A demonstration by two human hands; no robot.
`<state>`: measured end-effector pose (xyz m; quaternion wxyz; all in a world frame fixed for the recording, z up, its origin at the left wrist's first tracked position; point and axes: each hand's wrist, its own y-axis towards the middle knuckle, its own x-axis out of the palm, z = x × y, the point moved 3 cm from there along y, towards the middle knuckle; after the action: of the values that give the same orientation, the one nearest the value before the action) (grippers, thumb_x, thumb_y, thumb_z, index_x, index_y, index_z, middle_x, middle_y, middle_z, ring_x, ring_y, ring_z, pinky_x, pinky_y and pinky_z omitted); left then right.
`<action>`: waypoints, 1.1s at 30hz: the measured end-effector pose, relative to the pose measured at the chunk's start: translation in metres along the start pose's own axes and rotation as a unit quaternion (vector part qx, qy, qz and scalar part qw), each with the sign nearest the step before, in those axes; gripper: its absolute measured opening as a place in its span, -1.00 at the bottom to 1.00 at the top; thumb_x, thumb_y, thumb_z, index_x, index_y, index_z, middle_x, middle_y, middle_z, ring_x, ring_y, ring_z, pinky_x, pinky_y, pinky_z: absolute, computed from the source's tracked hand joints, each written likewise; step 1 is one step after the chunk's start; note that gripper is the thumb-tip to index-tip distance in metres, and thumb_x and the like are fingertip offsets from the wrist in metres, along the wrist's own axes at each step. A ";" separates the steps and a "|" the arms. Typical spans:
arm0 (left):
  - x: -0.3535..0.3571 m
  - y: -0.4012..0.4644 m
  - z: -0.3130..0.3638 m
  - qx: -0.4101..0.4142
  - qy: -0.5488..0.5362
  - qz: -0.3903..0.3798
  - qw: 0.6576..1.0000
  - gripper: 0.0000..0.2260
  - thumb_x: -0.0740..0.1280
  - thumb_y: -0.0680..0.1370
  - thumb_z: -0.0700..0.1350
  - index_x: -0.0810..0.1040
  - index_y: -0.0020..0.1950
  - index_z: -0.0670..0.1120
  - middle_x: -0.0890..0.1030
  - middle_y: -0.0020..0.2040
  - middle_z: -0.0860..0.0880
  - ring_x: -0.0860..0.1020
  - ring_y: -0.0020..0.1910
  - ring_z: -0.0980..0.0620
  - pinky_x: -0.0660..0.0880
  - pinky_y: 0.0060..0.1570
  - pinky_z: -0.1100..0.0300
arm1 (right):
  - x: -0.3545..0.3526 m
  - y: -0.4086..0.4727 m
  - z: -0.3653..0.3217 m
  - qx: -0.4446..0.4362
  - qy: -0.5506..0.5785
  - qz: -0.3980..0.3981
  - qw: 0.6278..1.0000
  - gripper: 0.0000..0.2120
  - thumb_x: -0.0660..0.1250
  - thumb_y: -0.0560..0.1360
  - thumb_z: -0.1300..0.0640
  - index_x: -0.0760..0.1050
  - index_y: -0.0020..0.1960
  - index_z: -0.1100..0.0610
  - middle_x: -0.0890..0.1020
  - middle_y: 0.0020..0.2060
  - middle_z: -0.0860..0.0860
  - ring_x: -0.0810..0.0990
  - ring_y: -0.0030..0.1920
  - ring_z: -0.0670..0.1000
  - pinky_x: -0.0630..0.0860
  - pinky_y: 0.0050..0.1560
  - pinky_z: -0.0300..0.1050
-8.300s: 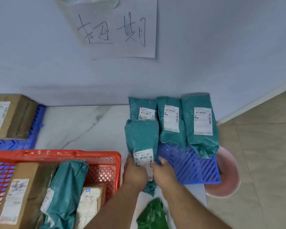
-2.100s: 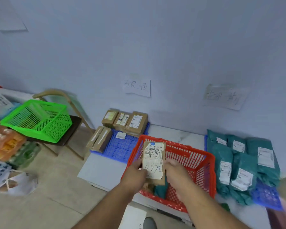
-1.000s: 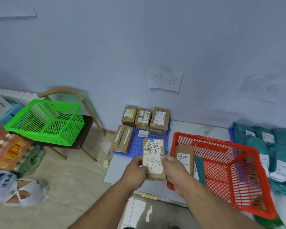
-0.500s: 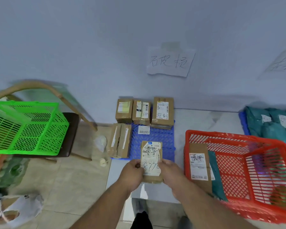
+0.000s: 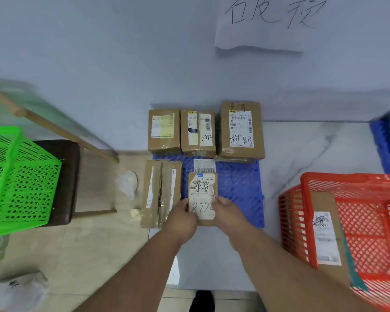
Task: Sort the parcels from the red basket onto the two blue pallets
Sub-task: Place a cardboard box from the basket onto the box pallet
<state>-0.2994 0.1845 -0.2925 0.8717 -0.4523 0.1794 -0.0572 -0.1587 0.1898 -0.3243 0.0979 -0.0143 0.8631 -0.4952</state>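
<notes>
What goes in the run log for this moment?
left hand + right hand: grip brown parcel | over blue pallet | red basket: brown box left

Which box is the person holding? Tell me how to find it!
Find the blue pallet by the wall, with brown boxes along its back. The held box is at the pallet's front, gripped by the left hand and right hand. Only this box has hands on it, and big handwritten digits cross its white label.
</notes>
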 end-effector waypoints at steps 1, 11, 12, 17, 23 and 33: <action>0.000 0.003 -0.001 0.000 0.004 -0.004 1.000 -0.54 0.15 0.58 -0.31 0.59 0.33 0.08 0.70 0.17 0.11 0.62 0.04 0.18 0.46 -0.20 0.34 | 0.001 0.002 0.000 0.002 0.003 -0.002 1.000 -0.66 0.17 0.72 0.11 0.59 0.40 0.08 0.72 0.26 0.02 0.70 0.22 0.06 0.61 0.26 -0.02; 0.005 -0.073 -0.002 -0.031 -0.036 -0.041 0.998 -0.54 0.19 0.60 -0.26 0.55 0.42 0.10 0.68 0.15 0.11 0.67 0.01 0.05 0.54 -0.17 0.25 | -0.062 -0.098 0.011 0.033 -0.006 0.045 0.998 -0.58 0.20 0.65 -0.04 0.56 0.32 0.22 0.58 0.14 0.05 0.59 0.33 0.19 0.47 0.47 0.20; 0.010 -0.086 0.005 -0.028 -0.043 -0.038 0.998 -0.56 0.20 0.62 -0.26 0.53 0.44 0.07 0.64 0.17 0.11 0.63 0.01 0.06 0.51 -0.15 0.22 | -0.074 -0.111 0.011 0.031 0.011 0.052 0.998 -0.60 0.19 0.67 0.00 0.54 0.30 0.27 0.61 0.11 0.11 0.59 0.35 0.26 0.49 0.45 0.27; 0.050 -0.135 0.052 0.023 -0.025 -0.029 0.999 -0.63 0.23 0.66 -0.24 0.52 0.42 0.05 0.59 0.32 0.10 0.55 0.24 0.07 0.45 0.20 0.19 | -0.143 -0.168 0.020 0.019 0.115 0.079 0.990 -0.62 0.24 0.71 0.13 0.47 0.44 0.32 0.50 0.34 0.42 0.62 0.33 0.32 0.51 0.36 0.25; 0.139 -0.185 0.104 0.084 0.007 -0.021 0.996 -0.76 0.26 0.65 -0.28 0.57 0.12 0.06 0.64 0.09 0.08 0.60 0.06 0.09 0.51 0.08 0.29 | -0.246 -0.187 0.065 0.016 0.133 0.134 0.982 -0.74 0.23 0.67 0.11 0.68 0.09 0.16 0.75 -0.23 -0.12 0.76 -0.12 0.01 0.63 0.01 0.06; 0.280 -0.143 0.055 -0.036 -0.015 -0.059 0.998 -0.63 0.26 0.55 -0.06 0.58 0.34 0.10 0.72 0.22 0.01 0.78 -0.06 -0.05 0.71 0.03 -0.16 | -0.333 -0.147 0.118 0.052 0.029 0.074 0.996 -0.66 0.14 0.63 0.05 0.65 0.01 0.17 0.53 -0.32 -0.02 0.50 -0.27 -0.01 0.40 -0.22 -0.01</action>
<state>-0.0105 0.0702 -0.2213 0.8529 -0.4936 0.1411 -0.0948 0.1790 0.0549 -0.2040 0.1100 0.0687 0.8374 -0.5310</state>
